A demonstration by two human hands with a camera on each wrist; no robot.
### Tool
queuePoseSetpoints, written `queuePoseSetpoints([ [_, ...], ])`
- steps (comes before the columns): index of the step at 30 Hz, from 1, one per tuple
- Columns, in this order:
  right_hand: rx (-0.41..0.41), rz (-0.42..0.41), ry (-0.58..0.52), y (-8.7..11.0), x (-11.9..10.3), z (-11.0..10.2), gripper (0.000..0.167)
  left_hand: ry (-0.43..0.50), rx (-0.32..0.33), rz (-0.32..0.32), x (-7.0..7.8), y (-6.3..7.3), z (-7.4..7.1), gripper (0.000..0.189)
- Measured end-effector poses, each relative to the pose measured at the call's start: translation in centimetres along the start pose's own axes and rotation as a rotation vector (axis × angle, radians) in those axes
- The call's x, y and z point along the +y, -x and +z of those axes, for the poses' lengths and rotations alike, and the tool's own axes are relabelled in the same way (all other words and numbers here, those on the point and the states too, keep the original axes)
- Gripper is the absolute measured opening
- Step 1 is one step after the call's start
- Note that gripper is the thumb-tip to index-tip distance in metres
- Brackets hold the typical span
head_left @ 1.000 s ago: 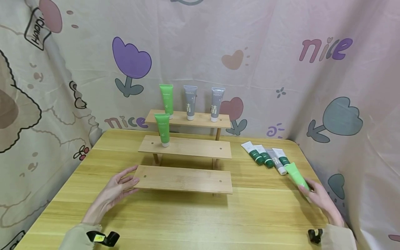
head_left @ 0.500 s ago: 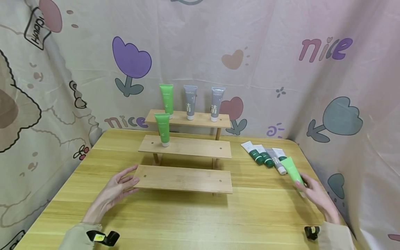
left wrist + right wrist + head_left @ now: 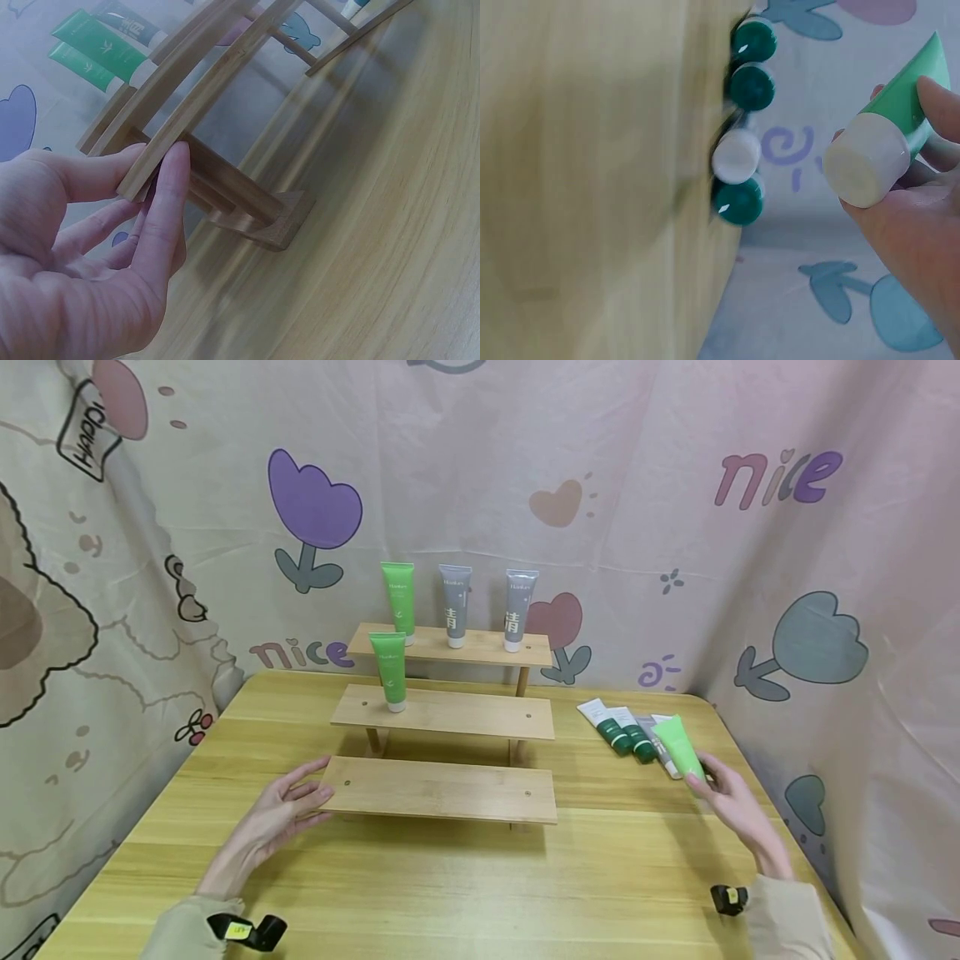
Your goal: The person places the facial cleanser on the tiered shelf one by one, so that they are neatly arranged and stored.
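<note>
My right hand [image 3: 738,810] holds a light green squeeze tube [image 3: 678,747] above the right side of the table. The right wrist view shows its white cap [image 3: 866,160] pointing toward the camera, with fingers and thumb round the tube's body. At the left, my left hand [image 3: 273,818] pinches the end of the lowest board of a three-tier wooden display stand [image 3: 442,789]. In the left wrist view, the thumb and a finger [image 3: 161,217] lie on opposite faces of that board. A green tube [image 3: 390,670] stands cap-down on the middle tier's left end.
On the top tier stand another green tube [image 3: 399,602] and two grey-blue tubes [image 3: 455,603]. Several tubes lie side by side on the table [image 3: 480,902] at right, among them white-and-green ones [image 3: 606,728] and a grey one partly hidden. Printed cloth [image 3: 645,460] hangs round the table.
My right hand has lifted the green tube and carried it left and away from me, now over the lying tubes. The left hand and the stand have stayed put.
</note>
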State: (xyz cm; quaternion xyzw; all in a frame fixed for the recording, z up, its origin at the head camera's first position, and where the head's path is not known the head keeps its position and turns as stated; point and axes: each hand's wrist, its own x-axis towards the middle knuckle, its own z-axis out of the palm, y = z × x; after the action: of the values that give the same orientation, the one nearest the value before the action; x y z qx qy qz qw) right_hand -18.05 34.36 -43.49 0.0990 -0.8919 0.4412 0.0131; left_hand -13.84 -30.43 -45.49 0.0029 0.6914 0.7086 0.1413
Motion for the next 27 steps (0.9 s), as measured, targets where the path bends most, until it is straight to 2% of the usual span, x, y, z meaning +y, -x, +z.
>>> queuePoseSetpoints([
  [9, -0.021, -0.031, -0.081, -1.3, -2.5, 0.7, 0.06, 0.007, 0.002, -0.003, 0.1, 0.0, 0.0, 0.071],
  [18, -0.012, -0.135, -0.132, -2.6, -4.2, 2.0, 0.05, 0.009, -0.005, 0.0, 0.2, 0.0, 0.0, 0.071],
  [27, -0.001, -0.163, -0.135, -4.3, -6.1, 3.2, 0.043, 0.017, -0.012, 0.012, 0.1, 0.0, 0.0, 0.07],
])
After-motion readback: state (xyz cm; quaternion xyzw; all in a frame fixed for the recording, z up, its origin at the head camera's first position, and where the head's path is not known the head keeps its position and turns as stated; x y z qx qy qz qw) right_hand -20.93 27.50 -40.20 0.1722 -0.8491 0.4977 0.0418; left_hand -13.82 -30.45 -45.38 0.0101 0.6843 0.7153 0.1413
